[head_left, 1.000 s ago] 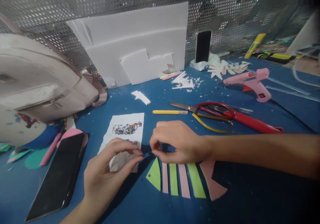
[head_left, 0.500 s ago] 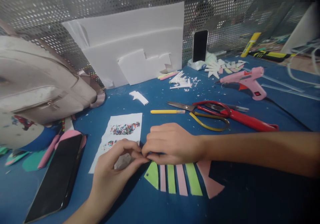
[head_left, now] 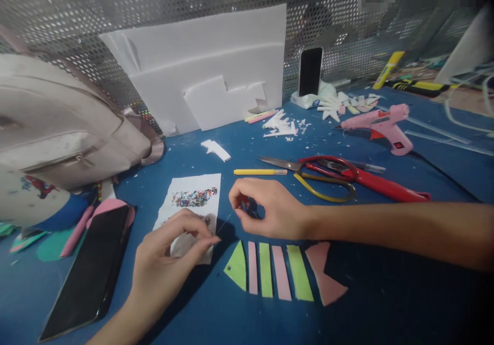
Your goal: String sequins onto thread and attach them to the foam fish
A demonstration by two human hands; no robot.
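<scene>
My left hand [head_left: 165,255] is closed in a pinch over the lower part of a white paper sheet [head_left: 189,185]. Small shiny multicoloured beads [head_left: 193,197] lie on that sheet. From the left fingertips a thin thread [head_left: 224,223] slants up to the pinched fingers of my right hand [head_left: 272,206], which hovers to the right of the paper. Below the right hand lie fish-shaped cutouts: a light green head [head_left: 237,269] with a small hole, pink and green strips [head_left: 265,270], and a pink tail [head_left: 328,275].
Beyond my right hand lie a yellow pen [head_left: 254,172], scissors [head_left: 293,165] and a red-handled tool [head_left: 386,184]. A pink glue gun [head_left: 386,124] rests farther right. A dark phone [head_left: 87,273] and a pale backpack [head_left: 69,124] are at left; white boards [head_left: 216,52] lean behind.
My hands, close together at the fingertips before, have moved apart. The right hand shifted up and slightly right, the left moved left and down, and the thread now shows between them.
</scene>
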